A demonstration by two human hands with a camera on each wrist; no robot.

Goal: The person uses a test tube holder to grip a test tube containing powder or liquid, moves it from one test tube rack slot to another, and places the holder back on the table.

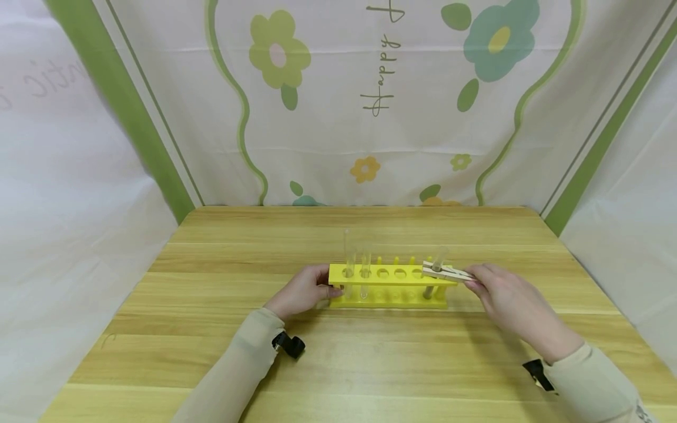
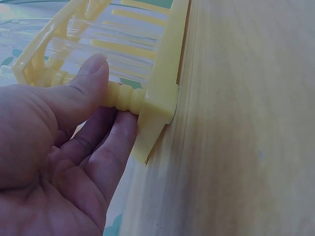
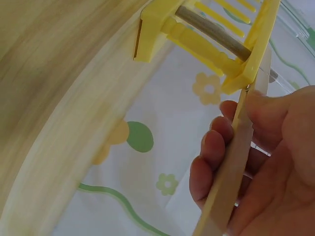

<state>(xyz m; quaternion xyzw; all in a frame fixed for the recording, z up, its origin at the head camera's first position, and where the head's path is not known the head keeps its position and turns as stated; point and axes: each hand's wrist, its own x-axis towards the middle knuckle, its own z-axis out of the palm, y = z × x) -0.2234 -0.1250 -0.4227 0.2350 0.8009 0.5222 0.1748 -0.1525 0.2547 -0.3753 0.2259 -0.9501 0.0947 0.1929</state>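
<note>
A yellow test tube rack (image 1: 392,282) stands on the wooden table. My left hand (image 1: 301,292) grips its left end post (image 2: 125,97), thumb on one side and fingers on the other. With my right hand (image 1: 515,302) I hold a wooden test tube clamp (image 3: 221,191), whose tip lies over the rack's right end around a test tube (image 1: 441,257). That tube stands in the rack, and grey-brown contents (image 3: 214,32) show in its lower part. Two clear test tubes, one taller (image 1: 350,261) and one beside it (image 1: 367,258), stand in the leftmost holes.
The table (image 1: 359,364) has a back edge against a white floral cloth (image 1: 328,129). Similar cloth hangs at both sides. Several yellow pegs (image 1: 396,260) rise along the back of the rack. Black straps (image 1: 288,345) sit on both wrists.
</note>
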